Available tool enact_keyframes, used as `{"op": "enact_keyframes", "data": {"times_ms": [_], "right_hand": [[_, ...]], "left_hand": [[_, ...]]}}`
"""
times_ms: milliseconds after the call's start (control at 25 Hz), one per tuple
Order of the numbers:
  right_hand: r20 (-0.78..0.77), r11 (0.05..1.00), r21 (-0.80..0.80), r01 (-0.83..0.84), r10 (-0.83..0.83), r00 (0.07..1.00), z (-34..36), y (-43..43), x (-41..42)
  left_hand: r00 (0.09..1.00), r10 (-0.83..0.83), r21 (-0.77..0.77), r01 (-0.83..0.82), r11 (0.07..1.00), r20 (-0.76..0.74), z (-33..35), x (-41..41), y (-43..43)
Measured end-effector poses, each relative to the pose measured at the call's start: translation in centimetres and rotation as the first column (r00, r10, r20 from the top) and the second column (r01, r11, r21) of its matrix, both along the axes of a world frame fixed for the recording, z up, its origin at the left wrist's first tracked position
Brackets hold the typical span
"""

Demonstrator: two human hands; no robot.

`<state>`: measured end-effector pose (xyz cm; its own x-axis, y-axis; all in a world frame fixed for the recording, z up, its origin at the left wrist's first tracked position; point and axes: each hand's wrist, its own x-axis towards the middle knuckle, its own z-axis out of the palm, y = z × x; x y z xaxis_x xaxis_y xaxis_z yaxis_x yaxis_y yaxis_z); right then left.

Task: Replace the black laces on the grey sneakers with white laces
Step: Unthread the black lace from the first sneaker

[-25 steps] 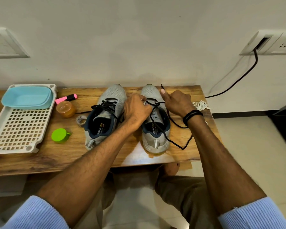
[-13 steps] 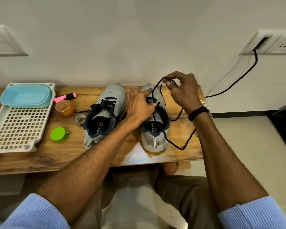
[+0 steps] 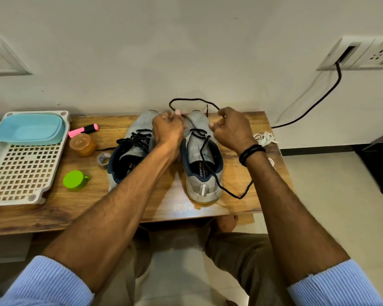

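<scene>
Wooden desk (image 3: 75,208) against a wall, with a white perforated tray (image 3: 20,164) at the left and a blue tub (image 3: 29,129) in the tray's far end. Two grey sneakers stand at centre, toes toward the wall. The left sneaker (image 3: 139,129) is fully laced in black; the right sneaker (image 3: 202,155) has lace only in its far eyelets. The left hand (image 3: 167,129) and right hand (image 3: 232,129) are at the toes, fingers curled, each pinching the black lace (image 3: 190,99), which arcs between them. One strand trails past the heel onto the desk. White laces (image 3: 264,138) lie bundled at the right edge. An orange jar (image 3: 82,144), green cap (image 3: 74,180), pink highlighter (image 3: 83,130) and tape roll (image 3: 103,159) lie between tray and sneakers.
</scene>
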<state>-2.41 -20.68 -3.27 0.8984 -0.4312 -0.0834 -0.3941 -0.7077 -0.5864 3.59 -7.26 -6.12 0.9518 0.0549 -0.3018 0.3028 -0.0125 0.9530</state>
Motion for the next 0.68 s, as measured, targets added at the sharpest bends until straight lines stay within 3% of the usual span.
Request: {"op": "enact_keyframes", "data": {"times_ms": [120,240,320,480,600,680], "right_hand": [[-0.154,0.997,0.012,-0.073,0.074,0.985,-0.4,1.2,-0.2],[-0.300,0.996,-0.029,-0.087,0.075,0.951,-0.9,1.7,-0.4],[-0.262,1.000,-0.012,-0.024,0.020,0.965,-0.9,1.4,-0.1],[0.014,0.987,0.040,0.158,-0.159,0.987,0.0,0.9,0.1],[0.121,0.958,-0.052,0.282,-0.274,0.954,-0.3,-0.4,-0.3],[-0.016,0.938,-0.185,0.293,-0.301,0.953,-0.9,-1.3,-0.5]], "left_hand": [[0.983,-0.177,0.134,0.169,0.976,0.047,1.0,-0.3,0.4],[0.926,-0.352,0.421,0.267,0.867,0.138,1.4,-1.9,0.2],[0.867,-0.442,0.640,0.208,0.740,0.230,0.8,-2.2,0.0],[0.764,-0.632,0.861,0.228,0.455,0.131,-0.4,-2.4,0.0],[0.750,-0.654,0.899,0.213,0.381,0.100,-0.8,-2.3,0.3],[0.750,-0.656,0.901,0.221,0.374,0.088,-0.8,-2.3,0.4]]}}
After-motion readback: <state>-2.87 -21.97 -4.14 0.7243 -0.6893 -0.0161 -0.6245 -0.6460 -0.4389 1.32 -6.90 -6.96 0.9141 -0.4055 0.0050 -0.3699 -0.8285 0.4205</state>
